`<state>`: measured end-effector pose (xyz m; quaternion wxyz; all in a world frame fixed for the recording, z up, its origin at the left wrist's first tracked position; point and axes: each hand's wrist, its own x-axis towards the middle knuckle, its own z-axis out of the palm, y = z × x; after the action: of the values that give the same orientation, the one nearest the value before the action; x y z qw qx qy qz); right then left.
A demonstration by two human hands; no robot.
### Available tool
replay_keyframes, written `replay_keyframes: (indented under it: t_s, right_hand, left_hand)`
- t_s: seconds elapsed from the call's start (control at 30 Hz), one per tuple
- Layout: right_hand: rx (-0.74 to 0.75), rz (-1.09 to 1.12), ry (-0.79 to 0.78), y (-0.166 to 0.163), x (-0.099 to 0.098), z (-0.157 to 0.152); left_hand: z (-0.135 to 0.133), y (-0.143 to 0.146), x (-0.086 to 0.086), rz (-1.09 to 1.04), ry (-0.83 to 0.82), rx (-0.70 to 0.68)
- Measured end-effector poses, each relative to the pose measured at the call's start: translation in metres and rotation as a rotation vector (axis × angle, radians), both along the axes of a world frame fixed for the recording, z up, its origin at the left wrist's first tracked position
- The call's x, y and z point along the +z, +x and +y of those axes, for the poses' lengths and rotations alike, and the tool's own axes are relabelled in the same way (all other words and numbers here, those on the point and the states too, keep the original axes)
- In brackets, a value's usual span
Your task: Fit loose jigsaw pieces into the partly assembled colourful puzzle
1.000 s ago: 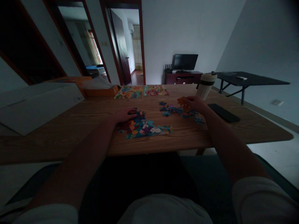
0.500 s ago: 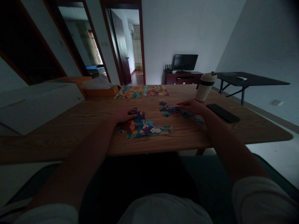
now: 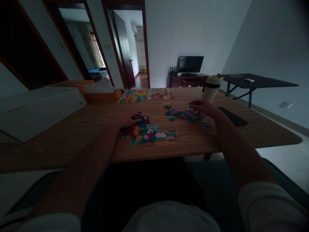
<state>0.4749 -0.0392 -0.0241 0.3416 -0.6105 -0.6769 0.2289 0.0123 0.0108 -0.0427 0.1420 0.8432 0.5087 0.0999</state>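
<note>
A partly joined jigsaw puzzle [image 3: 149,132] lies near the front of the wooden table, showing white rabbits and orange shapes on dark blue and teal. My left hand [image 3: 127,120] rests flat on its upper left part, fingers stretched out, covering some of it. To the right is a heap of loose puzzle pieces [image 3: 190,116], mostly blue and teal. My right hand [image 3: 202,106] is over the far right side of this heap, its fingers curled together at a teal puzzle piece [image 3: 188,108]. Part of the heap is hidden below that hand.
Two colourful picture sheets [image 3: 134,95] lie at the back. A cream tumbler [image 3: 210,90] and a black phone-like slab [image 3: 233,116] are right of the heap. On the left stand a white box [image 3: 43,108] and an orange box [image 3: 103,96] with clear plastic.
My right hand has moved slightly back and right over the heap, uncovering more pieces, and its fingers have drawn together. My left hand stays on the joined puzzle.
</note>
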Motion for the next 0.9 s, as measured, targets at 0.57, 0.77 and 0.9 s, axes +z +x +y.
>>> replay_keyframes:
  t_s: [0.57,0.77,0.9]
  right_hand:
    - [0.192,-0.38,-0.109,-0.016,-0.024,0.011]
    - [0.025,-0.323,0.039,-0.009,-0.018,0.011]
    - [-0.216,-0.253,0.142,0.018,-0.012,0.01]
  left_hand:
    - [0.003,0.0,-0.003,-0.016,-0.01,-0.018]
    - [0.002,0.0,-0.002,-0.028,-0.035,0.002]
    - [0.001,0.0,-0.001,-0.026,-0.038,0.002]
